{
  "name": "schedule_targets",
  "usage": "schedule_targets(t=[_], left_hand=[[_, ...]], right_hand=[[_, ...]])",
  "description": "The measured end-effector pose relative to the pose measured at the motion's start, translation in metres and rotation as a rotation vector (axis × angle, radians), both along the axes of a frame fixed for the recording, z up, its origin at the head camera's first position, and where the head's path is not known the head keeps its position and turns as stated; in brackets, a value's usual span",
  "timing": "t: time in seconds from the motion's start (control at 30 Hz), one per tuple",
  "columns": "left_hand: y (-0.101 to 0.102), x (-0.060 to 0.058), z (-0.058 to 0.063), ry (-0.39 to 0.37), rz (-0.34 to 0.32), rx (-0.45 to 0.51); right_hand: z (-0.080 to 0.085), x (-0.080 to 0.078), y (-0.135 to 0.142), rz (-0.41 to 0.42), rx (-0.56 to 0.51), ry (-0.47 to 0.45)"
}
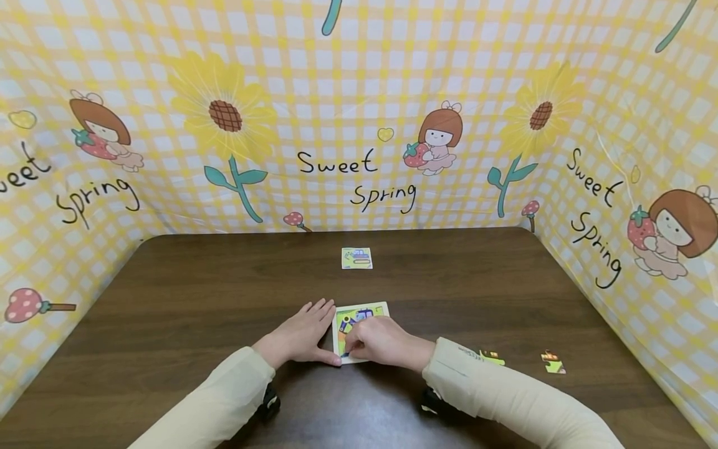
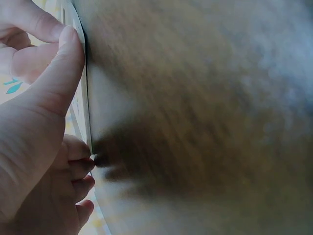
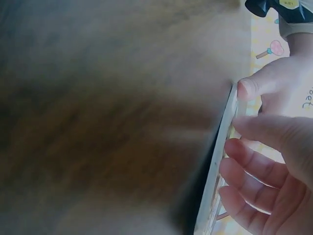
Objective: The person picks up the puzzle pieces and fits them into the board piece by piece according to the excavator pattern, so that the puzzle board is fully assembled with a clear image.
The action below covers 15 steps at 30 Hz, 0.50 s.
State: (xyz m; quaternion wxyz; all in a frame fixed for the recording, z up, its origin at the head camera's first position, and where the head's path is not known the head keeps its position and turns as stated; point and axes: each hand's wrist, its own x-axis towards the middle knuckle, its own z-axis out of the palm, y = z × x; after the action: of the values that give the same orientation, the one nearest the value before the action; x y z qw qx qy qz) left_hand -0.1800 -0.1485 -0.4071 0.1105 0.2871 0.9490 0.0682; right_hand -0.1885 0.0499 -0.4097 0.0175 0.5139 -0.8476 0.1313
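Observation:
A square jigsaw puzzle (image 1: pixel 362 310) in a white-edged tray lies on the table, its picture showing a blue vehicle on yellow-green. My left hand (image 1: pixel 303 333) rests along the tray's left side, fingers straight and thumb at the lower left corner. Over the tray's lower part, my right hand (image 1: pixel 381 340) bends down with curled fingers, its fingertips on the picture and covering much of it. In the right wrist view the right thumb (image 3: pixel 259 128) and fingers meet the tray's edge (image 3: pixel 215 166); I cannot tell whether they pinch a piece.
A small picture card (image 1: pixel 356 258) with a blue vehicle lies farther back. Right of my arm is a loose puzzle piece (image 1: pixel 553 362); another green piece (image 1: pixel 492 357) is partly hidden by my sleeve. A patterned yellow cloth (image 1: pixel 348 93) encloses the brown table (image 1: pixel 196 280).

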Motion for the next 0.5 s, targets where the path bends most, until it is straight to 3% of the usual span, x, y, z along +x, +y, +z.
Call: schedule_targets(t=[0.13,0.5], left_hand=[[0.0008,0.0004,-0.0003,-0.004,0.001,-0.001],[-0.0003,0.0001,0.0005,0.024,-0.023,-0.003]], right_hand=[[-0.0010,-0.0007,0.0001,-0.014,-0.018,-0.051],[0.0008,0.0034,-0.0060,-0.082,0.016,-0.003]])
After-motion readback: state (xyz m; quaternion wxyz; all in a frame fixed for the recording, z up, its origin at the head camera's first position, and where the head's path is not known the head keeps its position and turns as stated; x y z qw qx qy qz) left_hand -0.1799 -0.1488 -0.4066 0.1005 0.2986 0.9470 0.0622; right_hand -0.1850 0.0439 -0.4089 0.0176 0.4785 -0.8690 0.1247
